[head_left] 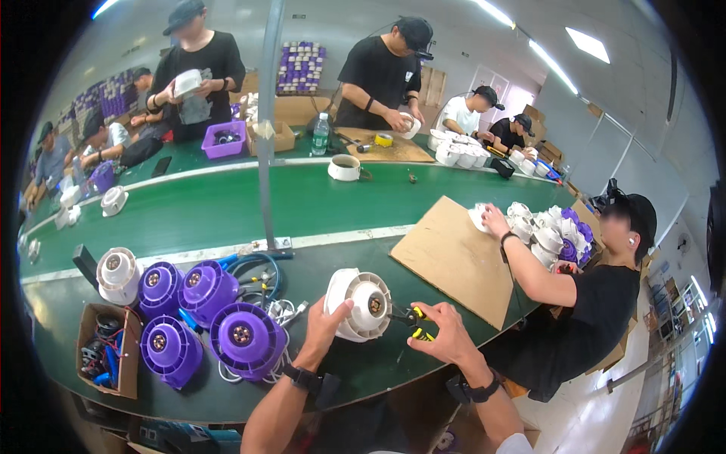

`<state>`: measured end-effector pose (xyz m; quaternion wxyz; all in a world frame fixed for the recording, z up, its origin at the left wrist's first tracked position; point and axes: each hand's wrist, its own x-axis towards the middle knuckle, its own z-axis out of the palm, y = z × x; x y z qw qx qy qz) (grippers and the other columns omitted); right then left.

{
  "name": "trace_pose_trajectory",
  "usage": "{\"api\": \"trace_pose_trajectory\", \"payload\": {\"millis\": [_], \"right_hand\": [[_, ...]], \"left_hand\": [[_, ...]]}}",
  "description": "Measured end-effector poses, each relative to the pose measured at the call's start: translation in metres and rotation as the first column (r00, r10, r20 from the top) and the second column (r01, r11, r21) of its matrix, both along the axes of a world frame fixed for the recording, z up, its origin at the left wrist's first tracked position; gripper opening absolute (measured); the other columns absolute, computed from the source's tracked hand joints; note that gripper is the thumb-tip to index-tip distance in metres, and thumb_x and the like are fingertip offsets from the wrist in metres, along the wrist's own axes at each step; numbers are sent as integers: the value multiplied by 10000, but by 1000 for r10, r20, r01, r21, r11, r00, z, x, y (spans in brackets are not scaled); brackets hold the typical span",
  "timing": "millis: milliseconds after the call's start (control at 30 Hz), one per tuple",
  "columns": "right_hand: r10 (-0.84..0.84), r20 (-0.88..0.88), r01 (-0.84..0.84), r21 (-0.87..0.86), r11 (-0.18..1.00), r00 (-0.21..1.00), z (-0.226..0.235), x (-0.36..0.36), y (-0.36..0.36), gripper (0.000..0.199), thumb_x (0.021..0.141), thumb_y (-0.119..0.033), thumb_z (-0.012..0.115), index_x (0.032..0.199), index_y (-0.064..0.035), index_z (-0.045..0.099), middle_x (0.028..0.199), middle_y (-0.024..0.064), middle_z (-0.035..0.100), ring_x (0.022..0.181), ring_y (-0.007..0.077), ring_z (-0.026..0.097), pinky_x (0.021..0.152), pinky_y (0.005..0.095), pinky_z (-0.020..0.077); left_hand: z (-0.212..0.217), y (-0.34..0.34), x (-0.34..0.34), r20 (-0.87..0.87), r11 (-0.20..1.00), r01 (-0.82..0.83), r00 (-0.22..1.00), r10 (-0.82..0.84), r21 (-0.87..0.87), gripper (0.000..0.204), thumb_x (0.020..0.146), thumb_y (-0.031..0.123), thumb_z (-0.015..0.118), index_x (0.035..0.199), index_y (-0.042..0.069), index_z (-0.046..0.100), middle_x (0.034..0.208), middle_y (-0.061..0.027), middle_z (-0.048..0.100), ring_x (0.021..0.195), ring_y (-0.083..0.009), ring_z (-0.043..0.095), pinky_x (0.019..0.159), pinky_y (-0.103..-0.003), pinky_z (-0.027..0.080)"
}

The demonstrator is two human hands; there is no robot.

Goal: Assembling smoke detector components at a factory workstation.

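Big workshop hall, grey walls and strip lights overhead, people in dark shirts lined along both sides of a long green table (227, 204) with white stripes running its length. A metal pole (266, 129) rises from the near stripe, right in the middle of the view.

Next in size, a flat cardboard sheet (454, 257) lies on the right half of the table, where a seated co-worker's hand (495, 223) reaches into a heap of white and purple housings (548, 231). The wide green band between the two stripes is mostly open; the near strip is far busier.

On the near left, four purple round housings (204, 318) sit bunched together, touching or nearly so, with one white one (119, 274) just beside them at the far left. Blue and black cables (253, 276) coil behind the bunch. A small cardboard box of parts (106, 352) sits at the table's near edge.

Now the centre: the left hand (325, 329) is closed around the rim of a white round housing (361, 303), holding it tilted on its side just above the table, its brass-coloured hub facing right. The right hand (442, 337) is curled around yellow-handled pliers (414, 321), tips pointing at the housing's face. Open green shows below both hands, right to the near edge.
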<state>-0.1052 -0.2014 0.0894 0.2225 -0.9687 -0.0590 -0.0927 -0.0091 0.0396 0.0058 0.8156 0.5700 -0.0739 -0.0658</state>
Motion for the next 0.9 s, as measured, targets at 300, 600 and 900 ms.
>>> {"api": "trace_pose_trajectory", "payload": {"millis": [300, 600, 900], "right_hand": [[-142, -137, 96, -294, 951, 980, 34, 1, 20, 695, 670, -422, 735, 1302, -180, 578, 1073, 185, 520, 1083, 339, 477, 993, 433, 338], [-228, -221, 123, -405, 906, 948, 46, 5, 33, 670, 654, -416, 700, 1244, -118, 591, 1048, 239, 557, 1049, 404, 501, 892, 522, 379], [-132, -209, 28, -436, 899, 969, 44, 8, 25, 627, 661, -390, 689, 1202, -84, 607, 1013, 253, 600, 1017, 407, 564, 863, 551, 414]], "left_hand": [[16, -4, -10, 168, 986, -57, 985, 30, 155, 537, 810, 328, 745, 1145, -65, 594, 999, -126, 668, 891, -162, 621, 773, -303, 504], [22, -7, -22, 389, 924, -225, 917, 92, 310, 545, 766, 332, 787, 1102, -47, 585, 961, -161, 641, 879, -240, 631, 781, -349, 501], [18, -9, -20, 424, 915, -215, 904, 55, 340, 562, 785, 384, 764, 1098, -39, 567, 935, -127, 628, 872, -197, 610, 769, -318, 500]]}}
